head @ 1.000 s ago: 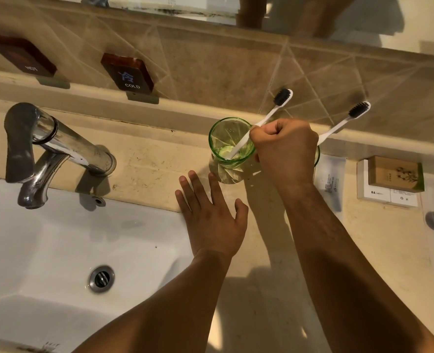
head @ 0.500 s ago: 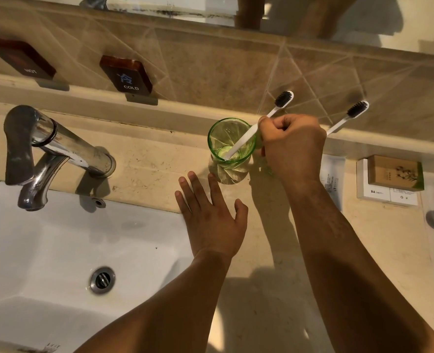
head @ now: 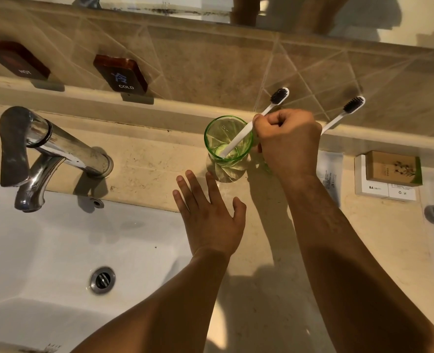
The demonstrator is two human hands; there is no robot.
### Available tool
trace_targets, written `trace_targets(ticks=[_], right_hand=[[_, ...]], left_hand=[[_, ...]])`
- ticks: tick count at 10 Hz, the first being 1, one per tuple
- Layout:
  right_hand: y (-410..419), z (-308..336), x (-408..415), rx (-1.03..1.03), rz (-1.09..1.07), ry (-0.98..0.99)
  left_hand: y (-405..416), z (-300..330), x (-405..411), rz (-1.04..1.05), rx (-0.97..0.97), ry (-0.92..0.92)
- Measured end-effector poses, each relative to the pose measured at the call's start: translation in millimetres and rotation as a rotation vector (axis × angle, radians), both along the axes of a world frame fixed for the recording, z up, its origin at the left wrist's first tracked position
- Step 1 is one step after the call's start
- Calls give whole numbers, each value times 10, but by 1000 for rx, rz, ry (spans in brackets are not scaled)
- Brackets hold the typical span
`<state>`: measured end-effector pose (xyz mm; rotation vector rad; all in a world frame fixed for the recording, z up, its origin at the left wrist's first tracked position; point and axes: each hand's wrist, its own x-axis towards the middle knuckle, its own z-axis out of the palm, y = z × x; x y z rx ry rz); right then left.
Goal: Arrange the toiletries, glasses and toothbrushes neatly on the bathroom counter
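Observation:
A green glass (head: 227,146) stands on the beige counter (head: 274,263) near the back ledge. A white toothbrush (head: 251,126) with black bristles leans in it, and my right hand (head: 289,141) is closed around its handle at the rim. A second white toothbrush (head: 345,113) sticks up to the right from behind that hand; the glass it stands in is hidden. My left hand (head: 210,212) lies flat on the counter just in front of the green glass, fingers spread, holding nothing.
A chrome tap (head: 45,151) overhangs the white basin (head: 57,250) on the left. A brown soap box (head: 393,168) on white boxes and a white sachet (head: 330,169) lie at the right. HOT and COLD signs (head: 120,75) stand on the back ledge.
My right hand has slid slightly down the toothbrush handle towards the glass rim, and the brush leans a bit more upright. The left hand has stayed put.

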<state>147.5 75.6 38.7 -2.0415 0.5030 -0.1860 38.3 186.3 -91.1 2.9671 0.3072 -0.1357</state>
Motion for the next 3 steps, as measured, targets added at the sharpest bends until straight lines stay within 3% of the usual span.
trace_targets(ticks=[3], right_hand=[[-42, 64, -157, -33, -28, -31]], left_hand=[[10, 24, -8, 4, -13, -54]])
